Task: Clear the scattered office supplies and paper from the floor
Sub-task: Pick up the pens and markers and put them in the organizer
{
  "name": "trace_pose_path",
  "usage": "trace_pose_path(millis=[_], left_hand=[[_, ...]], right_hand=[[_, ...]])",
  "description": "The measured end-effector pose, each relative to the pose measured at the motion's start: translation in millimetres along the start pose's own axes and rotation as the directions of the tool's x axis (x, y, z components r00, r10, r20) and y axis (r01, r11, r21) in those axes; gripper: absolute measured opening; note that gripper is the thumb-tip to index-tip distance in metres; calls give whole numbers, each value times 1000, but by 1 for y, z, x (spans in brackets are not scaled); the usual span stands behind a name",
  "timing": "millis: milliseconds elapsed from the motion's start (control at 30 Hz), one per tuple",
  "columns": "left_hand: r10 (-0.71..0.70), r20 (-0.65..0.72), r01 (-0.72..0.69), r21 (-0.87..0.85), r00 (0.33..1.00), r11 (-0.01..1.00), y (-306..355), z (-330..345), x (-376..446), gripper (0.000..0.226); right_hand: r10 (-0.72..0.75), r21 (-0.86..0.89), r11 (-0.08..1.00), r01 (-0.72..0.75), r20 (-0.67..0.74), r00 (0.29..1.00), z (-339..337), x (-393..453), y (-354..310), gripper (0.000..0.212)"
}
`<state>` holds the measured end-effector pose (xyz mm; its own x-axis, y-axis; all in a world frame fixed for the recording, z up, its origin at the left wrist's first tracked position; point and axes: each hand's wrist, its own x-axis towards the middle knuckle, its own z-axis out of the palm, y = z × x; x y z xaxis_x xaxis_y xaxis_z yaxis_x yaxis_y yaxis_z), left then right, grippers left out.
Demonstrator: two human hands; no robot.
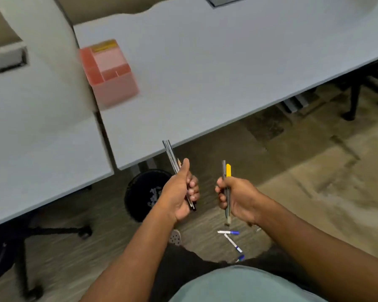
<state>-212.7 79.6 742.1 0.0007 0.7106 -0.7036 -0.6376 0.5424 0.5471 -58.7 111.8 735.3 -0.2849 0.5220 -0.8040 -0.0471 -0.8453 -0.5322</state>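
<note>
left hand (179,194) gripping pens (172,159), right hand (234,198) gripping yellow-capped pens (227,171); markers (230,236) lying on floor (303,171) at 6 o'clock.

An organizer (109,73) sits on the counter (205,73), at its left end. A bin (140,192) stands on the floor (314,182) under the counter's edge. Markers (230,236) lie on the floor right of the bin, nearer the person.

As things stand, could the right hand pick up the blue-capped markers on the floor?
Probably not yet. The right hand is shut on a bundle of pens, so no fingers are free. The markers lie on open carpet just below it, with nothing covering them.
</note>
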Motion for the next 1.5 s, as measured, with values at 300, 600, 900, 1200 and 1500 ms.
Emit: trace_pose_path(millis=[300, 600, 900, 1200, 1500], left_hand=[[45, -46, -37, 165, 998, 986, 77, -53, -41, 34], [196, -162, -163, 198, 967, 967, 172, -50, -9, 22], [463, -324, -376, 297, 825, 878, 290, -55, 64, 19], [678, -438, -534, 417, 591, 735, 367, -42, 147, 21], [727, -353, -456, 598, 589, 659, 352, -30, 217, 32]], right_hand=[[-72, 73, 995, 65, 95, 993, 88, -25, -32, 35], [-143, -267, 946, 183, 163, 976, 159, 27, -133, 21], [-235, -832, 312, 458, 399, 886, 226, 135, -261, 24], [-466, -800, 244, 548, 399, 790, 278, 205, -323, 21], [-426, -855, 154, 495, 395, 814, 280, 241, -320, 20]])
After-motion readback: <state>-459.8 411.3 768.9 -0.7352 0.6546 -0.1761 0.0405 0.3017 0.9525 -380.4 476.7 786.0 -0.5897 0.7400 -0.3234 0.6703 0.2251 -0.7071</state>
